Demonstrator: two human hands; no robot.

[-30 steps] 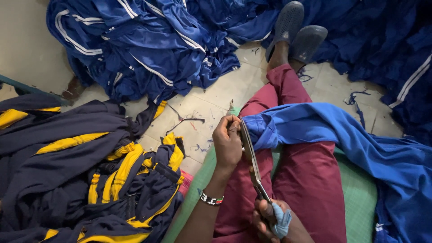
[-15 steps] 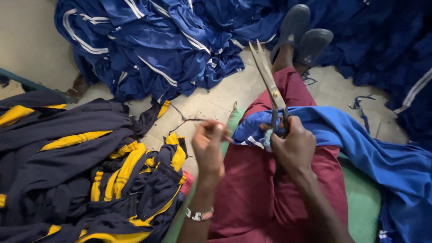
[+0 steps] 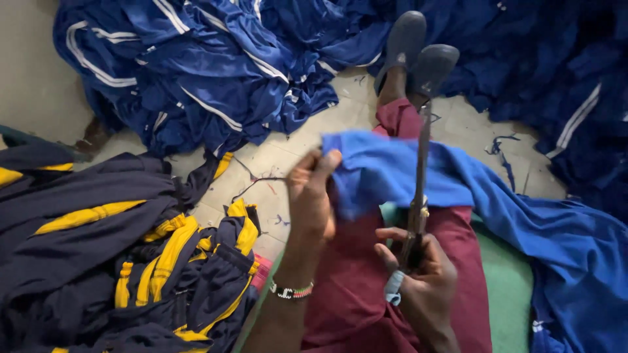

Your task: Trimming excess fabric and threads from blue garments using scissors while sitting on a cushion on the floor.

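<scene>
My left hand (image 3: 313,196) pinches the edge of a bright blue garment (image 3: 497,202) that lies across my lap and trails off to the right. My right hand (image 3: 418,274) grips the handles of long metal scissors (image 3: 418,176), blades closed and pointing away from me, lying over the blue cloth. A beaded bracelet (image 3: 292,290) sits on my left wrist. My legs in maroon trousers (image 3: 353,287) stretch forward, ending in grey shoes (image 3: 418,52).
A heap of dark blue garments with white stripes (image 3: 209,72) lies ahead and at the right. A pile of navy and yellow garments (image 3: 111,248) sits at my left. Thread scraps dot the tiled floor (image 3: 268,176). A green mat (image 3: 507,287) is under me.
The scissors came down from pointing up over the shoes to lying over the blue cloth. My left hand took hold of the garment's edge and lifted it.
</scene>
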